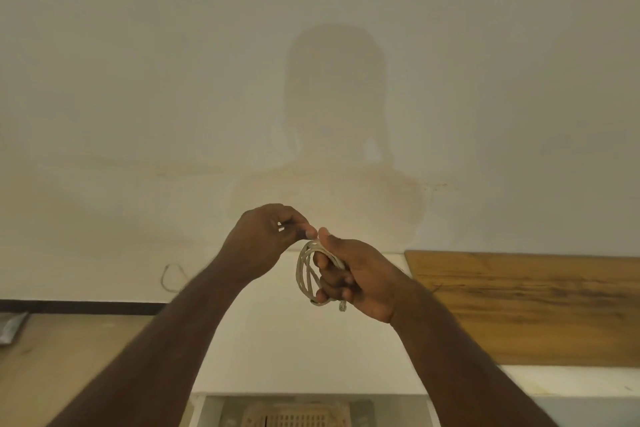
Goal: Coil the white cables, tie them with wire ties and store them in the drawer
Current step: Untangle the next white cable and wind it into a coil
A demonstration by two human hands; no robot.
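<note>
Gripping the coiled white cable (308,274), right hand (356,274) curls; left hand (266,236) fingers pinch its end.

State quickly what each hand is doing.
Left hand: pinching something small, not identifiable.
Right hand: gripping the coiled white cable.

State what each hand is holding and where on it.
The right hand grips the coiled white cable by the right side of its loops. The left hand pinches something small at the coil's top; what, cannot be told.
</note>
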